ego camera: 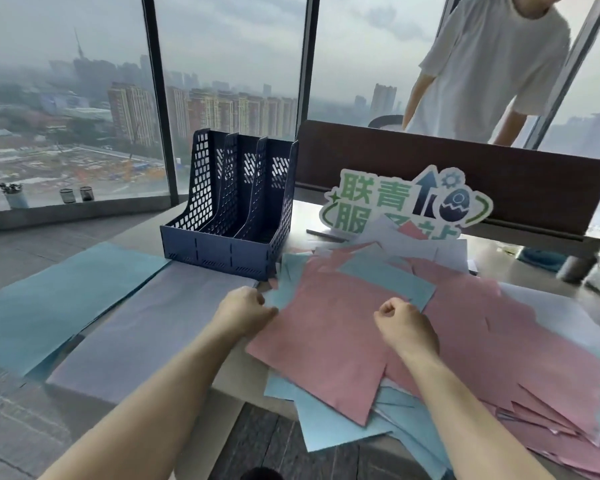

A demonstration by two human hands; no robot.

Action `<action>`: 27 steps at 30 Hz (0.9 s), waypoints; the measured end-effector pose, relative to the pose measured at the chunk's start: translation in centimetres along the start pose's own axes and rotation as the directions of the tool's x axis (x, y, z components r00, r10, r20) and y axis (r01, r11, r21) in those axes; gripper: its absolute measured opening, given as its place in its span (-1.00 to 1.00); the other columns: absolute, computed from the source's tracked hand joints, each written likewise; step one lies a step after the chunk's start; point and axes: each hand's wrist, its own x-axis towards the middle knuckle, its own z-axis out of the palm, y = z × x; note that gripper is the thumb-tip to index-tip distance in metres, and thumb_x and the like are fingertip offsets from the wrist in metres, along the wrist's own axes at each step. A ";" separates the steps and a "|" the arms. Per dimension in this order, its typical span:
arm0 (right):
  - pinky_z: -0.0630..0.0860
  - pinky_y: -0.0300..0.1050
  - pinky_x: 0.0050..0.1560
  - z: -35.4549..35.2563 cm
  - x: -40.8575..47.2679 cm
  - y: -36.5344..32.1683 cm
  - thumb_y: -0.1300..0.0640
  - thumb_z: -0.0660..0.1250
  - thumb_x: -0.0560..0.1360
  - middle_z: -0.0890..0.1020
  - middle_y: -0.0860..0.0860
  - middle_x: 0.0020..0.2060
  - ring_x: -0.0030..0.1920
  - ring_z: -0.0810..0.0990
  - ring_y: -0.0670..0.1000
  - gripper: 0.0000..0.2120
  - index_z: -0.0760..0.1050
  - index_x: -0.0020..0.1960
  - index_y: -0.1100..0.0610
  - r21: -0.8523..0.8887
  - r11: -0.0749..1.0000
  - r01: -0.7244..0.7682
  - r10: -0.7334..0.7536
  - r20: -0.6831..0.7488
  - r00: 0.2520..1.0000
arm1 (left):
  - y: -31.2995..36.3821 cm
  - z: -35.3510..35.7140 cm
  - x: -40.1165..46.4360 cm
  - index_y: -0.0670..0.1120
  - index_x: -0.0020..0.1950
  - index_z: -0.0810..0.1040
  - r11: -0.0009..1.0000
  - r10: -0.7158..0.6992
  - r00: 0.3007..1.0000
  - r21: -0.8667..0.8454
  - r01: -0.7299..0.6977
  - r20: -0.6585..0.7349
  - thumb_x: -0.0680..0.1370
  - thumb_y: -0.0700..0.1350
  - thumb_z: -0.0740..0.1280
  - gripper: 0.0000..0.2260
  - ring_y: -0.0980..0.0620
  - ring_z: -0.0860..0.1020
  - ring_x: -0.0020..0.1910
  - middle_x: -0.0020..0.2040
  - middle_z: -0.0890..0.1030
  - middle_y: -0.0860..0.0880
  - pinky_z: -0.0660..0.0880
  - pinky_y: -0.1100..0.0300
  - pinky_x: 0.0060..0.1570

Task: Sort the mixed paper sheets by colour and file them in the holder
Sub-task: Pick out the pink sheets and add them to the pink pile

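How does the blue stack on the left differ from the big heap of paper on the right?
The blue stack is one colour; the heap mixes pink, blue and lilac sheets. The blue stack lies flat and squared; the heap is fanned and overhangs the table edge. Neither hand touches the blue stack; the heap has the left hand at its edge. Both lie outside the holder.

Holder (229,216) slots open from above — sign (402,199) close beside, right.

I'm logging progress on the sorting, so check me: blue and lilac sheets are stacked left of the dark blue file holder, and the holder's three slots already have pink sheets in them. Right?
Not quite. The head view shows the dark blue file holder with all three slots empty; no pink sheets are filed. The rest holds: the blue stack and lilac stack lie to its left.
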 end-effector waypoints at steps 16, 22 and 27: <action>0.53 -0.06 0.03 -6.4 2.4 11.7 -0.28 0.54 0.22 0.61 0.11 0.15 0.15 0.59 0.16 -0.16 0.44 0.30 0.21 -0.231 0.881 -0.413 0.443 0.094 0.892 | 5.4 4.2 1.0 -0.02 0.07 0.54 0.959 -0.249 0.943 0.195 0.207 0.222 -0.16 0.44 0.37 -0.10 -0.13 0.54 0.05 -0.01 0.56 -0.04 0.53 -0.06 0.11; 0.45 -0.14 -0.23 -7.4 1.8 12.6 0.24 0.45 0.40 0.57 0.13 -0.37 -0.30 0.59 0.11 -0.76 0.53 0.00 0.34 0.221 0.847 -0.483 0.467 0.122 0.876 | 6.2 2.3 -1.1 -0.11 -0.18 0.49 0.972 -0.223 0.963 -0.039 0.231 0.151 0.31 -0.04 0.49 -0.75 -0.03 0.53 -0.20 -0.18 0.55 -0.07 0.42 0.19 -0.34; 0.43 -0.07 -0.15 -8.9 1.9 13.5 0.25 0.38 0.46 0.62 0.25 -0.05 -0.08 0.59 0.22 -0.68 0.54 0.18 0.34 0.509 0.745 -0.432 0.513 -0.021 0.858 | 5.7 3.1 0.7 -0.19 -0.19 0.64 0.902 -0.195 0.971 -0.363 0.232 0.137 0.37 -0.21 0.40 -0.93 -0.12 0.64 -0.21 -0.22 0.67 -0.15 0.63 0.04 -0.17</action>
